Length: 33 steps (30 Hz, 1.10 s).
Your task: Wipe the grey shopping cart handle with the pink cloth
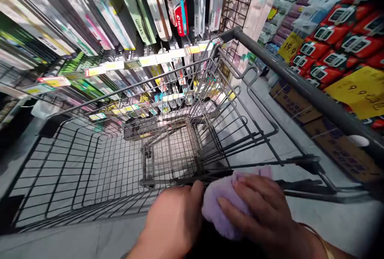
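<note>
A grey wire shopping cart (114,171) stands sideways in front of me, with no goods visible in its basket. My left hand (169,219) is closed at the cart's near side rim, its fingers curled and mostly hidden. Close beside it, my right hand (264,211) presses a bunched, fluffy purple cloth (222,203) against the near rim by the folding wire seat (234,131). The part of the rim beneath the cloth is covered. A bracelet (321,239) circles the right wrist.
Packaged toothbrushes (177,3) hang on a rack beyond the cart, above a price strip (162,57). The cart's push handle (288,75) slants across the right. Behind it are stacked red packs (342,39), yellow price signs (357,93) and cardboard boxes (339,151) on the grey floor.
</note>
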Each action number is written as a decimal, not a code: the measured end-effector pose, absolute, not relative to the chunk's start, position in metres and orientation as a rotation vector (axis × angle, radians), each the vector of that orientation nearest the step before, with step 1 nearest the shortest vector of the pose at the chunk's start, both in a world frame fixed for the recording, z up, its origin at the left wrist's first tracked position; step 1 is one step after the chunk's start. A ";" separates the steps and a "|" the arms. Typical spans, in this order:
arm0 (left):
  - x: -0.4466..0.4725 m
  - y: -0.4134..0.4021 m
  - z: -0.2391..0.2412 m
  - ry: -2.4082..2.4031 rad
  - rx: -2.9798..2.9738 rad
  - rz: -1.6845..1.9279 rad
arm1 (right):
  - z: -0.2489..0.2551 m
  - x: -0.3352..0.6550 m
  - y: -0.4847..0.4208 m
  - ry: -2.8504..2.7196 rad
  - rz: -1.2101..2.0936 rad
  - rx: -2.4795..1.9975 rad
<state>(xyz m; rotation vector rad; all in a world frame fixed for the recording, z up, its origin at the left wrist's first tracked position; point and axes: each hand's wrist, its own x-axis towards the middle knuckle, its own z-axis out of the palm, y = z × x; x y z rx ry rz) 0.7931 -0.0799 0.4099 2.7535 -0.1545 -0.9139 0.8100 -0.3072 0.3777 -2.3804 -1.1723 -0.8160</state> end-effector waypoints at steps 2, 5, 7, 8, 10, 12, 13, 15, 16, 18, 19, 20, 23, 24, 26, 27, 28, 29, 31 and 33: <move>0.793 -0.083 0.407 -0.191 2.821 -0.817 | 0.367 0.805 -0.306 -1.100 -0.847 -2.387; 0.788 -0.087 0.409 -0.286 2.913 -0.645 | 0.357 0.795 -0.305 -0.974 -0.854 -2.349; 0.783 -0.090 0.412 -0.345 2.973 -0.538 | 0.357 0.792 -0.312 -1.036 -0.889 -2.288; 0.781 -0.092 0.414 -0.364 3.004 -0.480 | 0.359 0.793 -0.318 -1.102 -0.902 -2.271; 0.776 -0.097 0.417 -0.387 3.051 -0.362 | 0.366 0.794 -0.335 -1.163 -0.915 -2.299; 0.771 -0.104 0.419 -0.387 3.053 -0.255 | 0.368 0.792 -0.347 -1.022 -0.928 -2.392; 0.770 -0.108 0.419 -0.385 3.030 -0.231 | 0.366 0.790 -0.349 -0.907 -0.946 -2.420; 0.767 -0.115 0.419 -0.342 2.942 -0.232 | 0.355 0.779 -0.342 -0.711 -1.015 -2.407; 0.766 -0.119 0.420 -0.287 2.899 -0.257 | 0.347 0.773 -0.334 -0.669 -1.064 -2.371; 0.764 -0.125 0.421 -0.196 2.855 -0.304 | 0.330 0.761 -0.318 -0.616 -1.136 -2.302; 0.762 -0.127 0.423 -0.157 2.854 -0.327 | 0.325 0.757 -0.313 -0.605 -1.145 -2.282; 0.761 -0.129 0.424 -0.130 2.861 -0.343 | 0.322 0.754 -0.312 -0.623 -1.141 -2.274; 0.758 -0.134 0.429 -0.089 2.879 -0.375 | 0.330 0.756 -0.332 -0.815 -1.085 -2.297; 0.758 -0.135 0.430 -0.089 2.874 -0.383 | 0.336 0.758 -0.344 -0.858 -1.079 -2.303; 0.759 -0.137 0.431 -0.098 2.848 -0.412 | 0.345 0.761 -0.365 -0.796 -1.108 -2.301; 0.761 -0.138 0.431 -0.104 2.829 -0.432 | 0.346 0.762 -0.371 -0.704 -1.137 -2.288; 0.764 -0.139 0.431 -0.109 2.809 -0.455 | 0.343 0.761 -0.373 -0.603 -1.169 -2.267; 0.767 -0.139 0.430 -0.114 2.791 -0.479 | 0.337 0.760 -0.371 -0.524 -1.199 -2.241; 0.773 -0.140 0.428 -0.126 2.734 -0.542 | 0.319 0.754 -0.359 -0.476 -1.216 -2.222; 0.778 -0.140 0.425 -0.123 2.684 -0.584 | 0.303 0.750 -0.348 -0.534 -1.173 -2.257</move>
